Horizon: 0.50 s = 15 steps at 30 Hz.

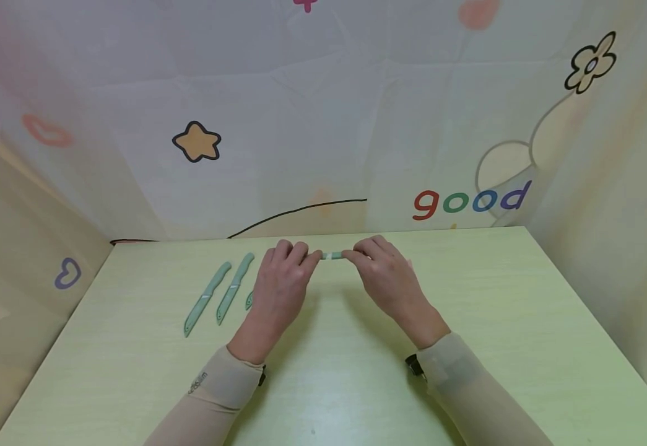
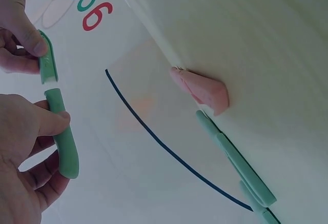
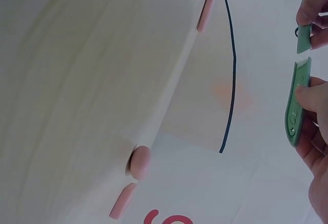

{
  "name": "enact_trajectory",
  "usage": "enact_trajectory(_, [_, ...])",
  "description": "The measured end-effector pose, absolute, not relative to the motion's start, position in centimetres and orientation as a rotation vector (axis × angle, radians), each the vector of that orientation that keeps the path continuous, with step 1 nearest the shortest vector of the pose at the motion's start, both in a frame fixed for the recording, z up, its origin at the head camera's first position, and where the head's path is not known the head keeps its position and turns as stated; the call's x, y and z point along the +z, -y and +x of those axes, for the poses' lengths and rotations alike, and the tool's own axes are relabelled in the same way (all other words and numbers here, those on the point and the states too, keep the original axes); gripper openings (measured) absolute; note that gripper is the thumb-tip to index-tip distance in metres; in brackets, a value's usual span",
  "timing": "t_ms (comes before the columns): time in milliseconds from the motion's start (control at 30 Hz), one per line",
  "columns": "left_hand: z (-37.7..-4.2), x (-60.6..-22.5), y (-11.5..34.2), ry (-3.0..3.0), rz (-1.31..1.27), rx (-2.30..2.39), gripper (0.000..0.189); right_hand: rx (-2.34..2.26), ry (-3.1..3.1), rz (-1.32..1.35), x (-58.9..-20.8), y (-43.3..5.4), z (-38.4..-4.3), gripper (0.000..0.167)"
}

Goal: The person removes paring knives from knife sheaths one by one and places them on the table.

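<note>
Raised over the far part of the table, my left hand [image 1: 283, 279] grips the green handle [image 2: 66, 147] of a small knife. My right hand [image 1: 389, 275] pinches its green sheath [image 3: 295, 108], which has raised letters, between thumb and fingers. A short pale stretch of blade shows between handle and sheath; the rest of the blade is hidden inside. Left of my left hand lie two sheathed green knives, an outer knife [image 1: 206, 300] and an inner knife [image 1: 235, 290]. The tip of another green sheath [image 1: 249, 301] peeks out beside my left wrist.
Pink pieces lie along the table's far edge, among them a wedge-shaped pink piece [image 2: 210, 93] and a rounded pink piece [image 3: 140, 162]. The pale green table [image 1: 323, 384] meets a printed curtain [image 1: 312, 136] at the back and sides.
</note>
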<state>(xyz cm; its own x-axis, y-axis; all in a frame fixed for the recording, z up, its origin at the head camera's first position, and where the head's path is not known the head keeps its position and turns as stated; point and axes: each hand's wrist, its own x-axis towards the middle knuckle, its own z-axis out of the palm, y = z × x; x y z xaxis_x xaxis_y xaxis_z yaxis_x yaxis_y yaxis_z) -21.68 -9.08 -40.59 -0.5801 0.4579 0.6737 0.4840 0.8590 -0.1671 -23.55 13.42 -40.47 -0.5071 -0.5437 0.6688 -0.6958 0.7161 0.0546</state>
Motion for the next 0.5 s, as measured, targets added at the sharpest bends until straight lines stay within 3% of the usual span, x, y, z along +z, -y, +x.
enact_trajectory(500, [-21.94,-40.41,9.56,2.257,-0.670,-0.068,0.026,0.298,2.229,0.937,-40.43,-13.77,-23.91,0.024])
